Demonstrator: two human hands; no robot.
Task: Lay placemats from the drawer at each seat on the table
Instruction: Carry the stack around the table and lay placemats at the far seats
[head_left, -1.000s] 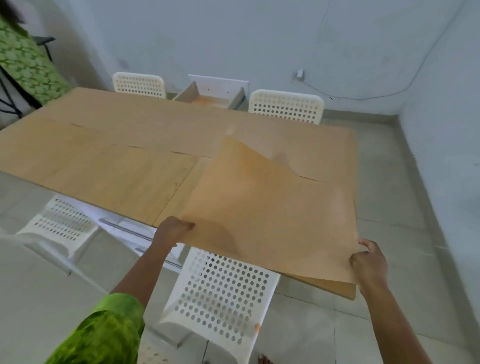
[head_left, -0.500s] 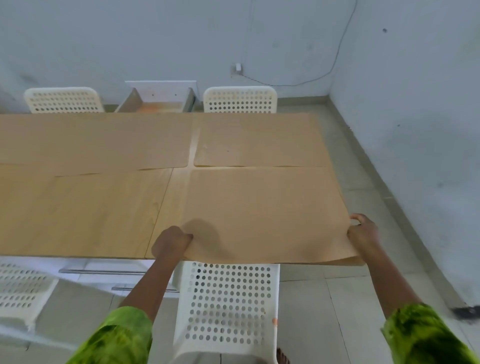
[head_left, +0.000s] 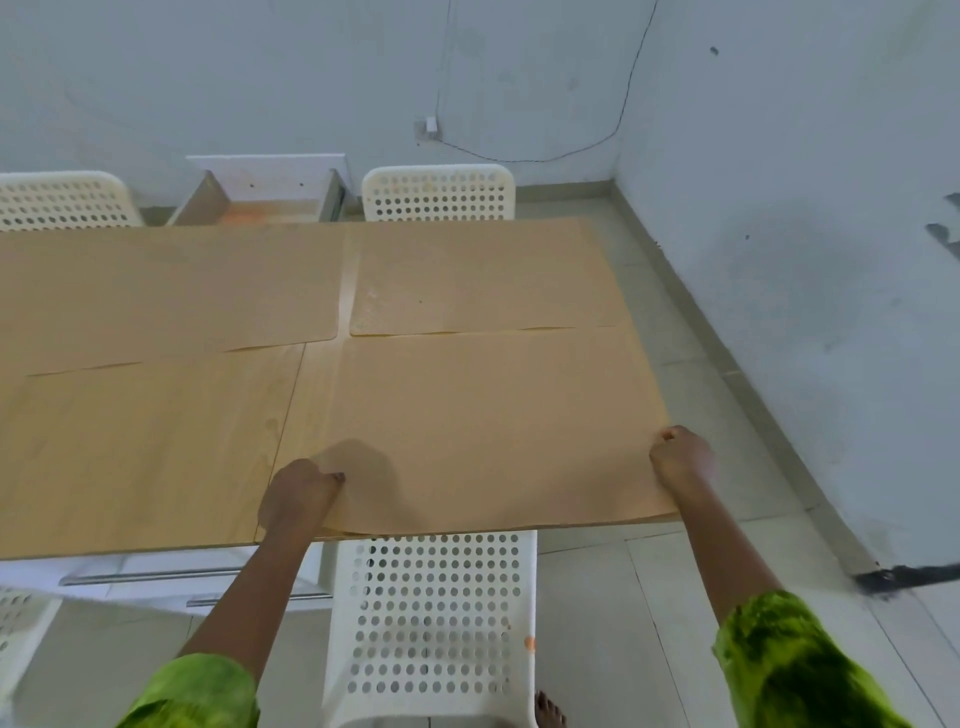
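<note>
A tan placemat (head_left: 493, 415) lies flat on the near right part of the wooden table (head_left: 145, 457), its near edge hanging slightly past the table's front. My left hand (head_left: 298, 496) pinches its near left corner and my right hand (head_left: 680, 460) pinches its near right corner. Two more tan placemats lie on the far side, one on the right (head_left: 478, 280) and one on the left (head_left: 171, 296). An open white drawer (head_left: 260, 195) stands behind the table against the wall.
A white perforated chair (head_left: 431, 618) stands right in front of me under the table edge. Two more white chairs (head_left: 439, 195) (head_left: 62, 200) stand at the far side, another at the lower left (head_left: 21, 623). The wall is close on the right.
The placemat, lifted and curled a second ago, now lies flat on the table. Both hands still hold its near corners. My view has swung to face the table squarely.
</note>
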